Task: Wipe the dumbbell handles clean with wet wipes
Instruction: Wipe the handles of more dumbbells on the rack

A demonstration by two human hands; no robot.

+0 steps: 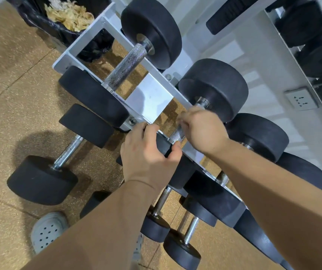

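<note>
Seemingly midway: on the white rack point(150, 98) the right hand point(203, 129) curls round one dumbbell's knurled handle point(177, 134), wipe unseen, the left hand point(146, 152) grips its near head point(163, 146); others' progress unclear

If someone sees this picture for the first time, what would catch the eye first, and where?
At the centre, the left hand grips a black rubber dumbbell head while the right hand curls round its knurled steel handle. Large black dumbbells line the white metal rack diagonally. A black-lined bin of crumpled yellowish tissue stands at top left.
</note>
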